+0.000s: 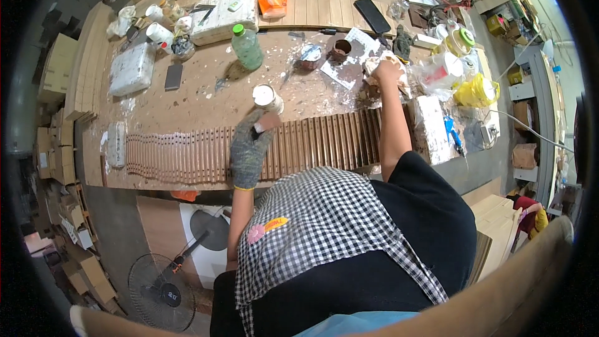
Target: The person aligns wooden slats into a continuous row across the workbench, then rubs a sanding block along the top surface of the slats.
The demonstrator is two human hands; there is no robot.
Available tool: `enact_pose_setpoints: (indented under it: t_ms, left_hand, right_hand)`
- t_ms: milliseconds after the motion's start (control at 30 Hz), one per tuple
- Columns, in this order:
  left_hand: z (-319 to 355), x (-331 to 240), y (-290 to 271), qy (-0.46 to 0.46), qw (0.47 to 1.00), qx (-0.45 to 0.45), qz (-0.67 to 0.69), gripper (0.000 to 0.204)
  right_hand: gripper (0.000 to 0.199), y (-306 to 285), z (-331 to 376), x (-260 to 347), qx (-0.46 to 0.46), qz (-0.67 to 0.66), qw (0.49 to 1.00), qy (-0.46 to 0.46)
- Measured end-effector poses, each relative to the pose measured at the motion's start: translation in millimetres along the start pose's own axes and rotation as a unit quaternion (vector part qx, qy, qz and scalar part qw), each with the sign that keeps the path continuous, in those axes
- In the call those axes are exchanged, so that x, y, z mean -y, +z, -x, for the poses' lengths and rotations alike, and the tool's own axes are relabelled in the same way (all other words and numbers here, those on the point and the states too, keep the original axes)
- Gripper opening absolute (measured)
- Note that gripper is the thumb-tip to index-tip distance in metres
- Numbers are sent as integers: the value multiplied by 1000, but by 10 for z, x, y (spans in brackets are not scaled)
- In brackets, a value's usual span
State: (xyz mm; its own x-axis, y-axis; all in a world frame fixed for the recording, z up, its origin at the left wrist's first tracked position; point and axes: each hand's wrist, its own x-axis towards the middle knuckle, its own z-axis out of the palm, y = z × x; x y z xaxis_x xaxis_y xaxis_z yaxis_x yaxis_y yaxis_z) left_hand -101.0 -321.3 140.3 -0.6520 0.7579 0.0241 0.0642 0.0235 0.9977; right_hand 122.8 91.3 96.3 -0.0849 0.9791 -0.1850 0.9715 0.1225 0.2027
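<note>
My left hand [251, 151], in a grey knitted glove, is closed on a small flat brown pad [268, 122] with a pale edge. It is over a long row of narrow brown wooden strips [324, 143] laid side by side along the bench's near edge. Just beyond it stands a white tub [267, 97]. My bare right hand [388, 72] reaches forward and grips a crumpled, stained whitish cloth [372, 78]; the fingertips are partly hidden in its folds. A dark cup [340, 50] and a spotted white sheet [340, 73] lie left of the cloth.
A green bottle [247, 47], white-wrapped blocks [132, 70] and a black phone [372, 15] are on the paint-spattered bench [206, 97]. Yellow containers [476, 92] crowd the right side, by a blue tool [453, 134]. A fan [167, 293] stands below left.
</note>
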Motion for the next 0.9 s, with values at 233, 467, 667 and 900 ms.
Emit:
enact_pose_setpoints:
  t_ms: [233, 467, 667, 900]
  left_hand:
    - [-731, -195, 438, 135, 981, 82, -116, 50]
    - [-1073, -106, 1129, 23, 990, 107, -90, 66]
    - [-1367, 355, 1696, 81, 981, 54, -168, 60]
    - [-1601, 300, 2004, 116, 971, 15, -209, 56]
  right_hand:
    - [35, -121, 83, 658, -228, -240, 862, -383]
    - [11, -105, -71, 555, -278, -328, 854, -292]
    - [14, -37, -264, 333, -239, -371, 848, -294]
    - [18, 151, -302, 61, -51, -720, 689, -69]
